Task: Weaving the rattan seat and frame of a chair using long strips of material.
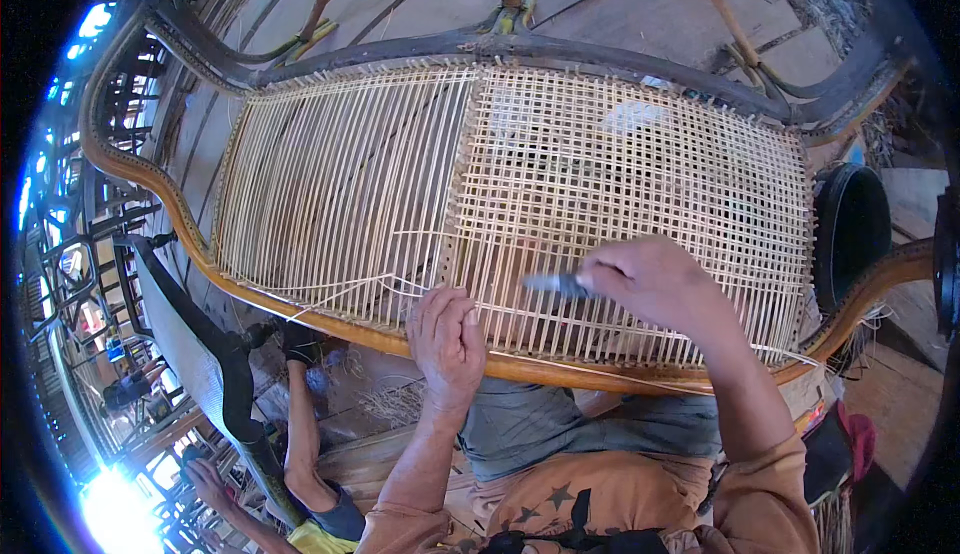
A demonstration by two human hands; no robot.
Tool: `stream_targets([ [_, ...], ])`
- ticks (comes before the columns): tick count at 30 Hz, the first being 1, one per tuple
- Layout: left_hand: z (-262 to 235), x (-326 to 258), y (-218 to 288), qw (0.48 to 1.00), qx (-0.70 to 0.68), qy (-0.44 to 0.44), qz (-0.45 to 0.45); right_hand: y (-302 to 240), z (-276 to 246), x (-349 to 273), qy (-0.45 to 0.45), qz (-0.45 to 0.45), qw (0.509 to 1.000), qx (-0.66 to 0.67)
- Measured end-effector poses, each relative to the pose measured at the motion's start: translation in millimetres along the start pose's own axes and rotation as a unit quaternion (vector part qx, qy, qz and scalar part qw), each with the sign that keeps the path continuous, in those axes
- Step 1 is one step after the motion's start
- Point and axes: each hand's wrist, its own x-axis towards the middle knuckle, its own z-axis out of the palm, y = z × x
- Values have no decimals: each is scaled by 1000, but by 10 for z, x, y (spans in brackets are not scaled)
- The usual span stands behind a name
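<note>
- Worn grey wooden floorboards (620, 4) are seen behind a curved, glossy brown wooden seat frame (150, 179).
- A pale woven cane panel (640, 204) is stretched across that frame: an open grid on the right, only parallel strands on the left.
- The left hand (447, 339) is laid on the panel's near edge, fingers curled over a thin cane strand (345, 294).
- The right hand (655, 279) is closed around a slim, blurred grey tool (555, 284) lying against the weave.
- A round black container (850, 229) is partly cut off at the right.
</note>
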Motion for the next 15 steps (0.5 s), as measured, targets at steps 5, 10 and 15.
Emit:
stream_targets([
  [5, 35, 47, -51, 999, 13, 47, 19, -7, -192, -138, 151, 50, 987, -9],
  [10, 9, 27, 35, 998, 19, 48, 21, 64, -259, -284, 14, 28, 999, -15],
  [15, 13, 3, 57, 998, 26, 45, 20, 100, -294, -395, 134, 78, 988, 21],
])
